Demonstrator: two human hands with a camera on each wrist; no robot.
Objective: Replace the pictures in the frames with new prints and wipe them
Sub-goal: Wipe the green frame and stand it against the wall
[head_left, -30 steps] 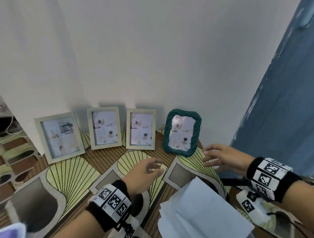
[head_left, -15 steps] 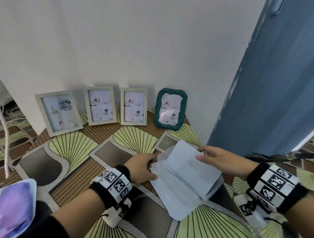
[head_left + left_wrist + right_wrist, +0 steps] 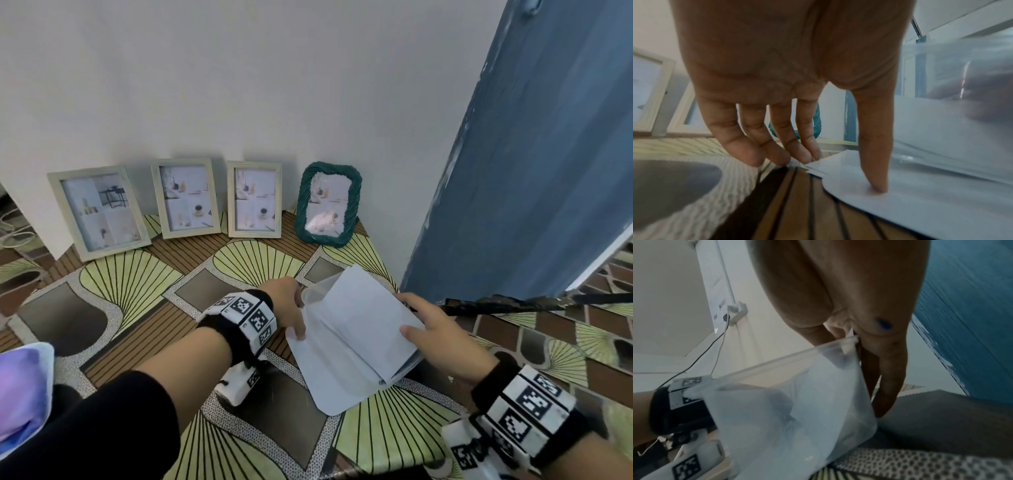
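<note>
Four frames lean on the wall in the head view: three pale wooden frames and a green woven frame. A clear pouch of white prints lies on the patterned floor. My left hand sits at its left edge. The wrist view shows the left hand with its thumb pressing the white sheet and straight fingertips at the corner. My right hand grips the raised right side. In its wrist view the right hand pinches the pouch's plastic rim.
A blue door stands close on the right, with a dark bar along its foot. A purple cloth lies at the lower left. Yellow-and-brown patterned flooring spreads between me and the frames. Cables trail at the far left.
Both hands came back from near the green frame to the pouch. My right hand has since taken hold of its right side with the thumb on top and raised it.
</note>
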